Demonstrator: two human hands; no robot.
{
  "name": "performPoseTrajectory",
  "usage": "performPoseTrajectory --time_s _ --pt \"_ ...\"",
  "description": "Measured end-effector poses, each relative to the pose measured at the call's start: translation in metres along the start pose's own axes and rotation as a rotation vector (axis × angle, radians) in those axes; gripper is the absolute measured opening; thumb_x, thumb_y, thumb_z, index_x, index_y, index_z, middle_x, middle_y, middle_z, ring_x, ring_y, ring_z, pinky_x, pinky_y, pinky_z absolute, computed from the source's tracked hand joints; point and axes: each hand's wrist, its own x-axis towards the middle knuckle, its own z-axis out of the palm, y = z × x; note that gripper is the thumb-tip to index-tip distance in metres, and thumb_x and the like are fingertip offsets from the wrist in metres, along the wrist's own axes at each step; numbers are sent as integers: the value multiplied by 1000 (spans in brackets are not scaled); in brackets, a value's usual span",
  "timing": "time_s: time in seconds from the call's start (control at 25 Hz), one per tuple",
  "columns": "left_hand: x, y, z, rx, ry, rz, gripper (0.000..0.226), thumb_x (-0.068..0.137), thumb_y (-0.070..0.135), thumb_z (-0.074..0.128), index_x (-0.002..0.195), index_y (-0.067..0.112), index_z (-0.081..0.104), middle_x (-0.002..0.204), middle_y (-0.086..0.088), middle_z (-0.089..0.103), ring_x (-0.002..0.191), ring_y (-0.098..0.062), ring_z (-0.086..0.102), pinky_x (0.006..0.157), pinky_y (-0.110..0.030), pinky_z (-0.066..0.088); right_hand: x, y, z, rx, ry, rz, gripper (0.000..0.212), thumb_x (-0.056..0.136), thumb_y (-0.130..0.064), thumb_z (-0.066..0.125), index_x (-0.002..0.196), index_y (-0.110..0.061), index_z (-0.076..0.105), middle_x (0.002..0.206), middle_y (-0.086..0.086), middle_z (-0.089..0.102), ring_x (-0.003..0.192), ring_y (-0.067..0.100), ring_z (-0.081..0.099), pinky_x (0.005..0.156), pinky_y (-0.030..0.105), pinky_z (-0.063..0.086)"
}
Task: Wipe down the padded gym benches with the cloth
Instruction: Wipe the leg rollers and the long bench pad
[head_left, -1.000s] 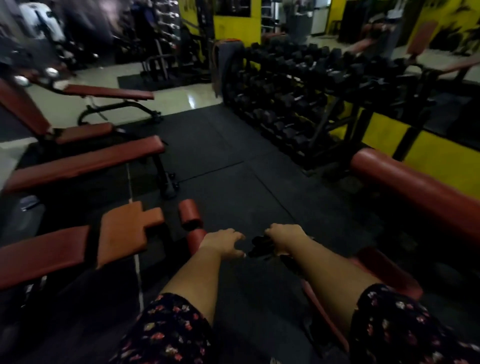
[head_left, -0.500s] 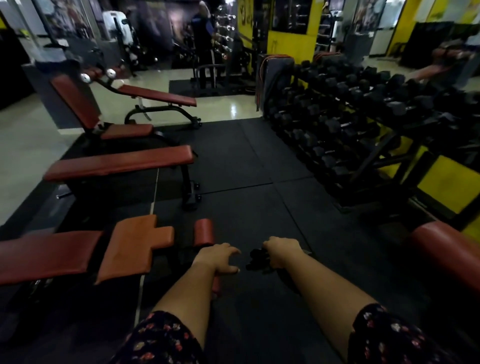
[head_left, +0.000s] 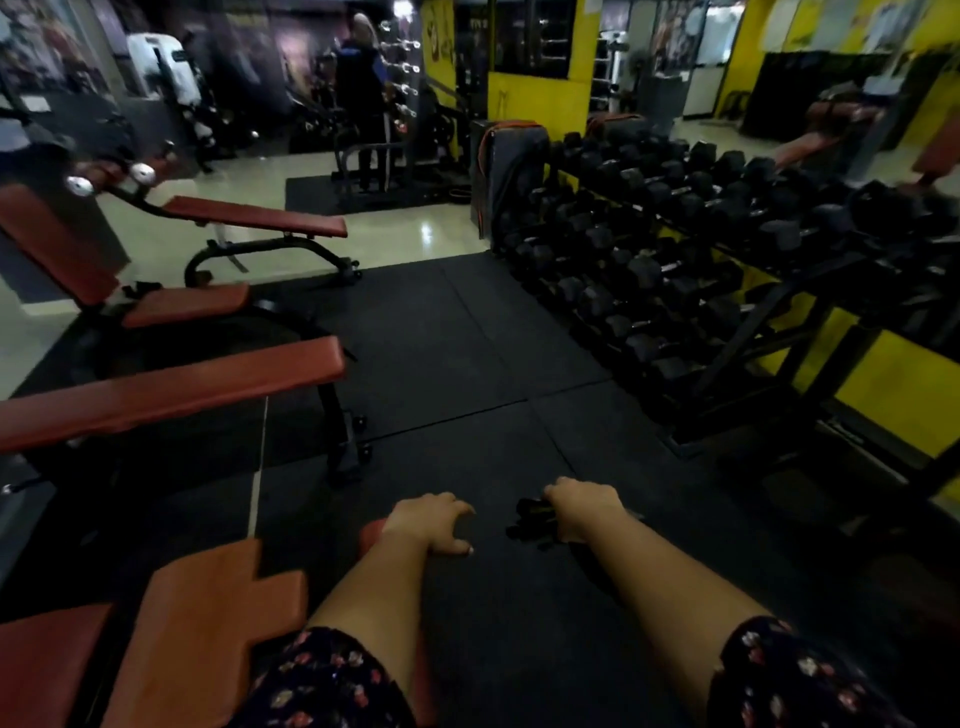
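GYM FLOOR: A person in floral sleeves reaches both arms forward over the black floor mats (head_left: 467, 338), low in the centre of the frame. The right hand (head_left: 584, 512) is curled round a dark, bunched cloth (head_left: 535, 522), which sticks out to the left of the knuckles. The left hand (head_left: 434, 522) has its fingers loosely bent and nothing in it. It is just above a red roller pad (head_left: 370, 532), and whether it touches the pad cannot be told.

The cloth lies on no padding at this moment; it is held above the mat, between benches. A notched bench (head_left: 197, 623) with an orange-red seat fills the lower left corner, nearest the arms. A long flat bench (head_left: 171, 389) crosses the left middle, and an incline bench (head_left: 254, 215) stands in the upper left. A dumbbell rack (head_left: 675, 270) runs along the right, and a distant figure (head_left: 358, 78) stands at top centre.

The step in hand appears to be the approach to a bench rather than wiping itself. The next move likely calls for laying the cloth flat on the nearest pad and sweeping along its length, with the free hand steadying.
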Motion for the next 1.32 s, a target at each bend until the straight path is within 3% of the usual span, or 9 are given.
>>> performPoseTrajectory --time_s 0.4,0.84,1.32 --pt "172 -4 -77 64 -17 140 67 90 57 58 149 35 35 146 1 42 130 -24 45 99 -44 47 122 77 -59 -8 -18 90 51 85 -30 70 131 -20 48 130 3 48 115 27 55 80 39 46" --pt "388 -22 -192 -32 24 12 66 90 57 57 149 37 34 148 1 40 134 -23 42 103 -45 44 348 202 -179 -82 6 -1 60 84 -32 72 136 -22 46 133 3 47 119 28 53 88 41 46" --pt "534 -122 -263 -151 48 -137 66 89 55 58 148 37 35 146 1 42 132 -23 44 102 -42 44 550 196 -267 -180 31 -213 50 90 -28 64 136 -22 46 131 3 47 116 27 54 86 41 46"
